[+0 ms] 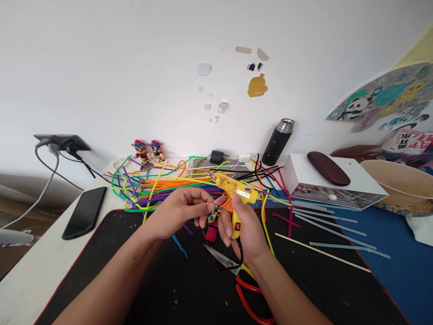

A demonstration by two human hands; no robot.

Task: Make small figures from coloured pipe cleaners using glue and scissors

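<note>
My right hand [248, 230] is wrapped round a yellow glue gun [237, 189], its nozzle pointing up and left. In front of it, my left hand [187, 210] pinches a small pipe-cleaner figure [214, 215] of yellow, blue and black. A pink fuzzy piece [211, 233] shows just below the figure; whether it is joined on I cannot tell. Part of the figure is hidden by my fingers. Beneath my right hand, red-handled scissors [233, 267] lie on the black mat [162, 280].
Many coloured pipe cleaners [169, 192] lie behind my hands. Two finished-looking dolls [141, 151] stand by the wall. At left is a phone [84, 213]; at right are clear glue sticks [338, 230], a wooden stick [321, 252], a black flask [278, 142] and a white box [297, 169].
</note>
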